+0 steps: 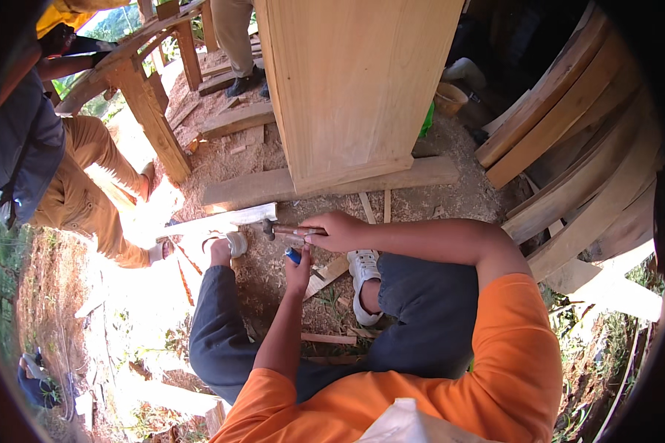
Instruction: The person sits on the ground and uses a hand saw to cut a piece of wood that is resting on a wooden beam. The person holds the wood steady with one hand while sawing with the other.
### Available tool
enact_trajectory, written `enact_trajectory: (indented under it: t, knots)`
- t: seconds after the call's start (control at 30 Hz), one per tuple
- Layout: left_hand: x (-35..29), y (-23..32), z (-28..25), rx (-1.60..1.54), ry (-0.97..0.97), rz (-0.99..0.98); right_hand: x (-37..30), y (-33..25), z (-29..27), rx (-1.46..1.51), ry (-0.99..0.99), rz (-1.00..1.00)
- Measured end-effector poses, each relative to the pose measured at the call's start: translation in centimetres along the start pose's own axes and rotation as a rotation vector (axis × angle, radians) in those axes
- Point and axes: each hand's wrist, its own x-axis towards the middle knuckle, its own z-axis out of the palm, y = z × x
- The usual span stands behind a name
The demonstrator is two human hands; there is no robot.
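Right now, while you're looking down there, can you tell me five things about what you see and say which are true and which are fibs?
1. The right hand grips a hammer. True.
2. The left hand is empty. False: it holds something blue.
3. A big wooden panel is in front of the person. True.
4. The person's right sleeve is green. False: it is orange.
5. Nobody else is in view. False: another person is over on the left, in tan trousers.
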Motion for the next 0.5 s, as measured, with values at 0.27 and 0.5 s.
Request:
enact_trajectory:
  t: [0.27, 0.5]
  knots:
    - [-3.5, -2.4, 0.4, 0.133, -0.144, -0.008, 1.0, -1.3, 1.4, -0.113, -0.166, -0.143]
    - [-6.0, 1.2, 3.4, 0.219, -0.143, 0.174, -1.0, -1.5, 0.4, -0.2, -0.388, -0.073]
